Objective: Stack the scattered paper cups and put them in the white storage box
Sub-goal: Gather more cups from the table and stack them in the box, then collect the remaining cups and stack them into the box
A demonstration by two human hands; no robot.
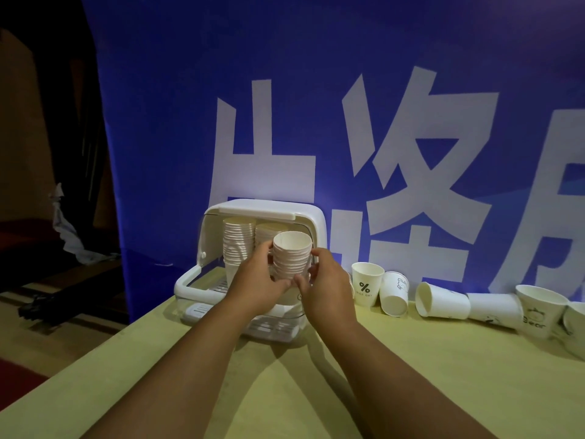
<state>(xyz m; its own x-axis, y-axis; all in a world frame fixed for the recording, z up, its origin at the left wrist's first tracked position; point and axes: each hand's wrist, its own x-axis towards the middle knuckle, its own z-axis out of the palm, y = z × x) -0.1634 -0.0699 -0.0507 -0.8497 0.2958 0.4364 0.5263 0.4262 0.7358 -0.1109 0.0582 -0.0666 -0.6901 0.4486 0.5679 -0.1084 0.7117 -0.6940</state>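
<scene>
Between your two hands stands the stack (pixel 291 253) of nested cups, its long axis near upright and its mouth tipped slightly toward you. Your left hand (pixel 256 280) curls round its left flank and your right hand (pixel 329 282) round its right. Both grip it, neither nearer than the other. Just beyond your hands opens the box (pixel 311 217), lid raised, with two stacks (pixel 239 245) standing inside at left and rear. Room appears to remain ahead and slightly right, so the coming move is judged a short forward push, axis kept upright. Loose cups (pixel 365 283) lie right of your right hand on the table (pixel 316 391).
</scene>
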